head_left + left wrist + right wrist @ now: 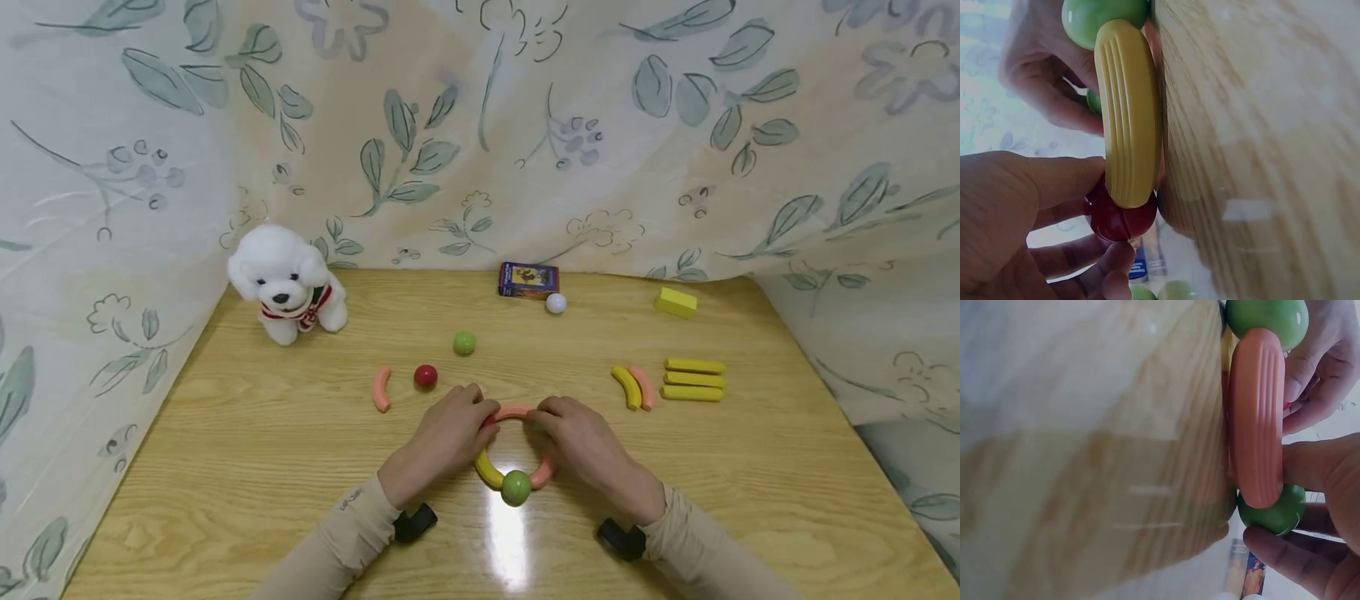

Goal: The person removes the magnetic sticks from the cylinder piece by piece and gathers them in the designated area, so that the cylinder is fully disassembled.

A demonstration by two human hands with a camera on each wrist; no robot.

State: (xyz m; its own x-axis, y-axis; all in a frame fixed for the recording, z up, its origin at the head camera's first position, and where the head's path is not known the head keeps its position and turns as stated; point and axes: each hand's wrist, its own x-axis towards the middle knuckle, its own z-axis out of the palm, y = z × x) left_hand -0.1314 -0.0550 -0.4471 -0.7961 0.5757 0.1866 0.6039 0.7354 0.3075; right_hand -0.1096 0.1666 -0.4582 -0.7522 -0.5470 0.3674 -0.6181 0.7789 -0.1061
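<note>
A ring of curved sticks and balls lies on the wooden table between the two hands. Its near side has a green ball [516, 487], flanked by a curved yellow stick [489, 472] and a curved pink stick [543, 473]. Another curved pink stick [513, 412] spans the far side. My left hand [448, 429] pinches a red ball [1124, 220] at the yellow stick's far end, thumb on one side and fingers on the other. With thumb and fingers, my right hand [583, 437] grips a second green ball [1274, 514] against the right pink stick's end; the head view hides this ball.
Left of the ring lie a loose curved pink stick [382, 389], a red ball [425, 377] and a green ball [464, 342]. Rightward are a yellow and pink curved pair [627, 387], three straight yellow sticks [693, 379] and a yellow block [677, 302]. Behind: plush dog [279, 279], card box [528, 279], white ball [556, 303].
</note>
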